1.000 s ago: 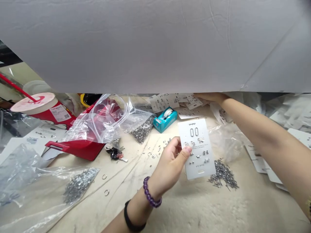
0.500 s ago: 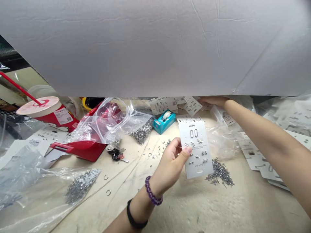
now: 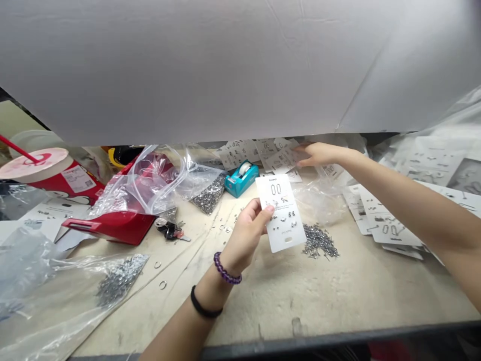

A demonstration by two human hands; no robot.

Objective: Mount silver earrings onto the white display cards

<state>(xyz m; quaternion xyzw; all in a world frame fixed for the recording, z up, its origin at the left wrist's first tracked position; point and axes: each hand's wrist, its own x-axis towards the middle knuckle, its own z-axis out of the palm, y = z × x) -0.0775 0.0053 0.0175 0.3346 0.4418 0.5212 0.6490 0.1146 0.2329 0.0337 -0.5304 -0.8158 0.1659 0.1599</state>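
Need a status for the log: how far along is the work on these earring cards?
Done: filled cards lie spread at right. In hand: the left hand holds one filled card, and the right hand reaches to more cards at the back. Left: a loose pile of metal pieces and a plastic bag of them remain, so apparently plenty.

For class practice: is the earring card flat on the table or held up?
Held up: the left hand pinches the card aloft.

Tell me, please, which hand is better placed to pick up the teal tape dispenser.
Probably the right hand: it is out near the teal tape dispenser, while the left hand grips an earring card.
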